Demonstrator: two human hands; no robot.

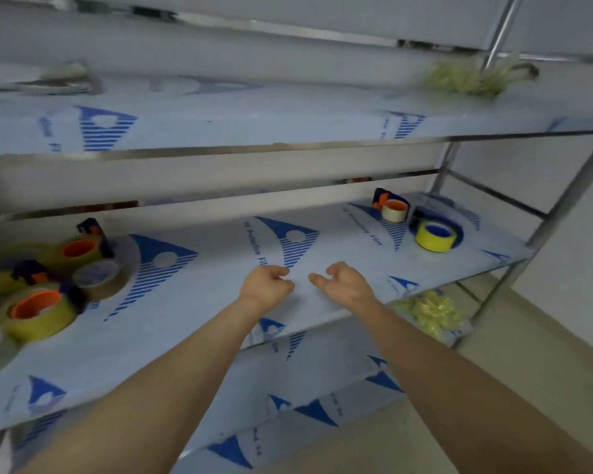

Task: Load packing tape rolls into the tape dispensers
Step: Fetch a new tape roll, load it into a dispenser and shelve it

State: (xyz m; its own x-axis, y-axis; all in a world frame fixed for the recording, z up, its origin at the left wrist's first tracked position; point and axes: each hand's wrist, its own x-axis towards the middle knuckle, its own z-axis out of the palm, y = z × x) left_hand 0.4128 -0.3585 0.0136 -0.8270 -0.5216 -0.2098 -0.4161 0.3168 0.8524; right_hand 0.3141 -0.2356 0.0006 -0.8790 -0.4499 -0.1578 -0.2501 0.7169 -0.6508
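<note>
My left hand (266,285) and my right hand (343,280) hover side by side over the middle shelf (220,302), fingers loosely curled, holding nothing. Far left on the shelf lies a cluster of yellowish tape rolls; one with an orange core (38,313) sits in a dark blue dispenser, another orange-cored roll (81,251) lies behind it, and a brownish roll (98,278) lies between them. At the right stand a small pale roll on an orange-and-blue dispenser (392,208) and a yellow roll with a blue core (435,236).
The metal rack's shelves wear white film printed with blue triangles. The upper shelf (254,124) overhangs the work area, with a greenish bundle (466,78) at its right end. A bag of yellow items (432,313) lies on the lower shelf. Rack posts stand at right.
</note>
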